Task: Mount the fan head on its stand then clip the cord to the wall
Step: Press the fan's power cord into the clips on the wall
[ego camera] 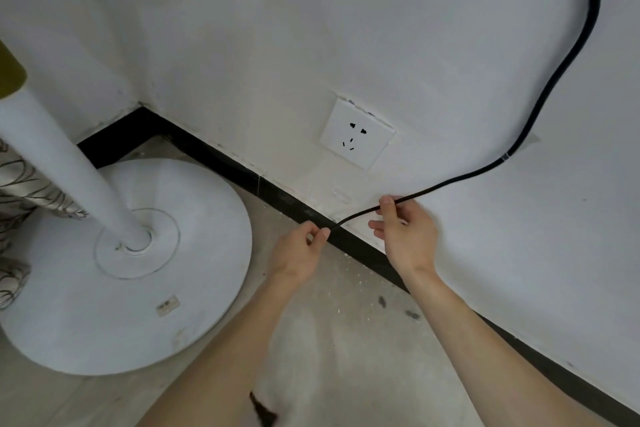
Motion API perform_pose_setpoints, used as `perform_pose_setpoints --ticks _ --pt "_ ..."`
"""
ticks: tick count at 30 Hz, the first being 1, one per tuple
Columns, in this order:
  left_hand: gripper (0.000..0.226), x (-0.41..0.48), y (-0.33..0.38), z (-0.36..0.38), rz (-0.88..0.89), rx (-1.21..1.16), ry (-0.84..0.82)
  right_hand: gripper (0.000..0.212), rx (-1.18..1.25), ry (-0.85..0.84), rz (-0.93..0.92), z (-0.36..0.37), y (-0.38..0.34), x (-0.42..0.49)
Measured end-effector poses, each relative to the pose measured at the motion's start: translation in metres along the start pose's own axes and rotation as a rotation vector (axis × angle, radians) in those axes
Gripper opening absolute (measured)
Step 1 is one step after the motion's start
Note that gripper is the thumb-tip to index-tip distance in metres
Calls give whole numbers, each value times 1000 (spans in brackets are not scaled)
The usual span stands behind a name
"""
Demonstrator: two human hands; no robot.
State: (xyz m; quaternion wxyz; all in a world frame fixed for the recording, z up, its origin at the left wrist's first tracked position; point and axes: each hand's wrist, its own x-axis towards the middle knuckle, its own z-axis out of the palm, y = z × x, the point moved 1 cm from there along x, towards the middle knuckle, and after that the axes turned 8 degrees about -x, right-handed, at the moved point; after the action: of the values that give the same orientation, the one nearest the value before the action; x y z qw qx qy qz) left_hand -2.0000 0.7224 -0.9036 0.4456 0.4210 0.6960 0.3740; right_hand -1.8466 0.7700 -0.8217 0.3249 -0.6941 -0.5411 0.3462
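Below wall socket (356, 133): left hand (301, 250), right hand (407, 232) pinch black cord (554, 80); base label (167, 305) unreadable.

A white socket (357, 138) sits above the black skirting (242, 172).

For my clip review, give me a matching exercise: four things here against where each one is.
Things:
1. black cord
2. wall socket
3. fan base
4. clear clip

Places:
A. on the floor in the corner
B. around the cord, on the wall
C. pinched in both hands
D. on the wall above the skirting, nothing plugged in

Pairs: 1-C, 2-D, 3-A, 4-B
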Motion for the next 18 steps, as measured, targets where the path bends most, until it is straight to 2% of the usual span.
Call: perform_pose_setpoints --ticks 4,9,18 --pt "35 10 11 -13 100 155 24 14 -20 8 -31 1 1 0" --pt "33 19 20 -19 223 298 22 13 9 4 17 3 0 1" --pt "35 47 25 -20 309 530 -15 23 -15 7 72 11 1 1"
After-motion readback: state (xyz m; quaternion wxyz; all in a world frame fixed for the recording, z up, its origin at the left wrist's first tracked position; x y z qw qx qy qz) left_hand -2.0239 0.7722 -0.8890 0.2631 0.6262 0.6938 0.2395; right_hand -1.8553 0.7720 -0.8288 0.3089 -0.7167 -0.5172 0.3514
